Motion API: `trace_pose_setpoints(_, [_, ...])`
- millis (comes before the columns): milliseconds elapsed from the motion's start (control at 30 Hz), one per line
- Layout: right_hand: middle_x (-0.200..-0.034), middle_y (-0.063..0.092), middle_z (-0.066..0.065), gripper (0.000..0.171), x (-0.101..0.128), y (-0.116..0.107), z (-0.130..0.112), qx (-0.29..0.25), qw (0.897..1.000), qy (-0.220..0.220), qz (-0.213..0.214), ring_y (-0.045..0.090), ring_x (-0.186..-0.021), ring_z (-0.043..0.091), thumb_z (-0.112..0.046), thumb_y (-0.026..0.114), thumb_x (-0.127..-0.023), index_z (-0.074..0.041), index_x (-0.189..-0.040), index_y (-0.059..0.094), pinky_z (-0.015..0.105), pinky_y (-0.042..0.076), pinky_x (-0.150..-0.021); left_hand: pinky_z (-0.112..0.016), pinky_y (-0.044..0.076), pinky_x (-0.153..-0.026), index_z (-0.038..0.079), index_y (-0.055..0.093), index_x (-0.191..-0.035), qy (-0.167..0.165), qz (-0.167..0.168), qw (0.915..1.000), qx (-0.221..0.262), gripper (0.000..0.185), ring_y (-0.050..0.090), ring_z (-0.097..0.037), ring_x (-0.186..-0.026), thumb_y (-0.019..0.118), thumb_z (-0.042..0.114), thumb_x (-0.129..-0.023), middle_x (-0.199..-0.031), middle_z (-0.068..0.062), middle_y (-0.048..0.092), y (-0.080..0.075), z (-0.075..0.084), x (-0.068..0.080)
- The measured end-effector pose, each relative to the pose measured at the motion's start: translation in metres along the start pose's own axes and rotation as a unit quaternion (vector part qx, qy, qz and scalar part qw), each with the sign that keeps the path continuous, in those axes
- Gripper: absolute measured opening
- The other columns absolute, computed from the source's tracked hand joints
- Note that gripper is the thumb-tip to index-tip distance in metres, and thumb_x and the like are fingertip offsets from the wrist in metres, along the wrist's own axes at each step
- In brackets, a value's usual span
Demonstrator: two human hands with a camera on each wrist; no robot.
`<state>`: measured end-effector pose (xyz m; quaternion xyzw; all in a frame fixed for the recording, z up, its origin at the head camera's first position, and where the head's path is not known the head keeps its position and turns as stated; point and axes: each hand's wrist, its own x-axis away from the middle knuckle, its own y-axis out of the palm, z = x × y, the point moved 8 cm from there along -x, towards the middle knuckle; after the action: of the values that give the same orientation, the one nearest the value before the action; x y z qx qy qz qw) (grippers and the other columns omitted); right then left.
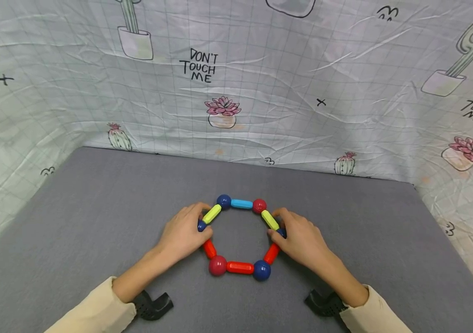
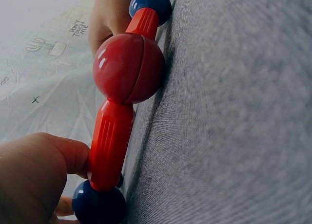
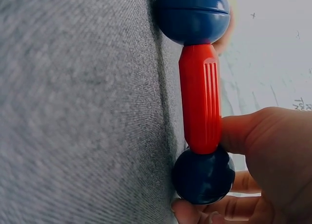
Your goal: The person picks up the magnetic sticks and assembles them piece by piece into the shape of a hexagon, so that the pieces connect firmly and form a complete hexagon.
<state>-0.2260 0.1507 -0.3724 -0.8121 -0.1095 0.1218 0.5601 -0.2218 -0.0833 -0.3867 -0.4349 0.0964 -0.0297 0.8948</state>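
2 cream long sleeves [image 1: 95, 310]; black wrist cam mounts [image 1: 153, 305] under both forearms; hands bare.

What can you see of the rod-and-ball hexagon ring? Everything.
The hexagon ring is a closed loop of six glossy plastic-looking rods joined by six balls, lying flat on the grey mat. Rods: one light blue at the far side, two yellow-green, three ribbed red. Balls alternate between dark blue and red, each with a seam line. The left hand holds the left corner ball, and the right hand holds the right corner ball, fingers curled round them. All joints look connected.
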Motion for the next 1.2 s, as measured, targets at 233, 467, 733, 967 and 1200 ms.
trace_pose_setpoints(233, [-0.082,0.058,-0.001,0.033,-0.004,0.003,-0.002,-0.002,1.0,-0.004,-0.002,0.047,-0.058,0.011,-0.026,0.073,-0.084,-0.012,-0.112,0.061,0.027,0.039,-0.046,-0.03,0.04,-0.053,0.007,0.063,-0.111,-0.001,0.003,1.0,-0.009,0.037,0.048,-0.017,-0.072,0.065,0.011,-0.074,-0.085,-0.001,0.057,-0.003,-0.003,0.001])
trace_pose_setpoints(467, [-0.083,0.059,-0.001,0.035,-0.005,0.005,-0.002,0.003,1.0,-0.011,0.0,0.048,-0.06,0.012,-0.028,0.074,-0.084,-0.011,-0.113,0.061,0.027,0.04,-0.047,-0.029,0.04,-0.053,0.008,0.063,-0.112,-0.005,0.006,0.9999,-0.013,0.036,0.049,-0.016,-0.072,0.067,0.012,-0.076,-0.086,-0.001,0.058,-0.002,-0.007,0.001])
trace_pose_setpoints(733, [-0.084,0.06,-0.001,0.036,-0.005,0.007,0.003,-0.001,1.0,-0.015,0.003,0.051,-0.064,0.012,-0.031,0.074,-0.085,-0.012,-0.113,0.062,0.027,0.042,-0.049,-0.029,0.034,-0.045,0.009,0.065,-0.11,-0.014,0.006,0.9998,0.014,0.031,0.043,-0.014,-0.058,0.071,0.016,-0.081,-0.08,-0.002,0.056,0.0,-0.01,-0.001])
trace_pose_setpoints(967, [-0.089,0.062,0.0,0.038,0.001,0.01,0.007,-0.007,1.0,-0.009,-0.002,0.056,-0.071,0.012,-0.035,0.074,-0.084,-0.014,-0.114,0.063,0.03,0.046,-0.054,-0.029,0.034,-0.043,0.01,0.065,-0.109,-0.025,-0.003,0.9992,0.029,0.029,0.043,-0.014,-0.054,0.071,0.016,-0.081,-0.078,-0.001,0.056,0.004,-0.011,0.001])
trace_pose_setpoints(1200, [-0.088,0.06,-0.002,0.042,0.002,-0.001,0.008,-0.02,0.999,-0.024,-0.006,0.052,-0.069,0.01,-0.043,0.067,-0.088,-0.014,-0.118,0.062,0.028,0.043,-0.053,-0.028,0.035,-0.045,0.008,0.065,-0.109,-0.013,-0.011,0.9994,0.03,0.03,0.044,-0.013,-0.056,0.072,0.024,-0.084,-0.076,0.0,0.054,-0.004,-0.008,-0.003])
